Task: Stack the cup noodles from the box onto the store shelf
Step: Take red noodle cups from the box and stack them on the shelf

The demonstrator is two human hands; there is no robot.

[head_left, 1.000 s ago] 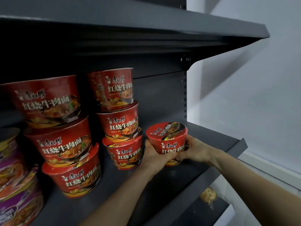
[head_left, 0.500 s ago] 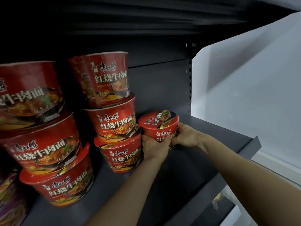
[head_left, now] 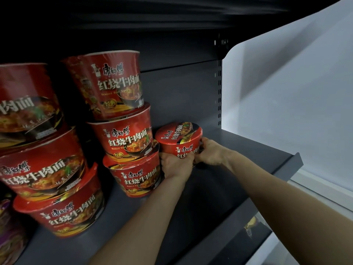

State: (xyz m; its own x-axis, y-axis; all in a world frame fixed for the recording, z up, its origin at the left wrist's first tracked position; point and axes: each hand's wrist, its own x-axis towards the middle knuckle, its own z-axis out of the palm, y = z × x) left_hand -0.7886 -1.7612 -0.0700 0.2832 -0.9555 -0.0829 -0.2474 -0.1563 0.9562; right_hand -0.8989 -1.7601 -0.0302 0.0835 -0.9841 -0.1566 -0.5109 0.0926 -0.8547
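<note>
A red cup noodle bowl (head_left: 178, 138) sits lid up deep on the dark shelf (head_left: 248, 150), close to the back panel. My left hand (head_left: 176, 165) grips its lower left side and my right hand (head_left: 209, 152) grips its right side. Just left of it stands a stack of three red bowls (head_left: 126, 138), the held bowl nearly touching the stack. A second stack of three red bowls (head_left: 44, 169) stands nearer the front at left. The held bowl's base is hidden behind my hands.
Purple noodle bowls (head_left: 9, 236) show at the far left edge. The shelf's raised front lip (head_left: 282, 169) runs along the right. A white wall (head_left: 286, 92) lies beyond the shelf end. A yellowish packet (head_left: 252, 224) shows on the level below.
Both hands have carried the bowl from the shelf's front toward the back, beside the nearer stack. The camera has come closer to the shelf.
</note>
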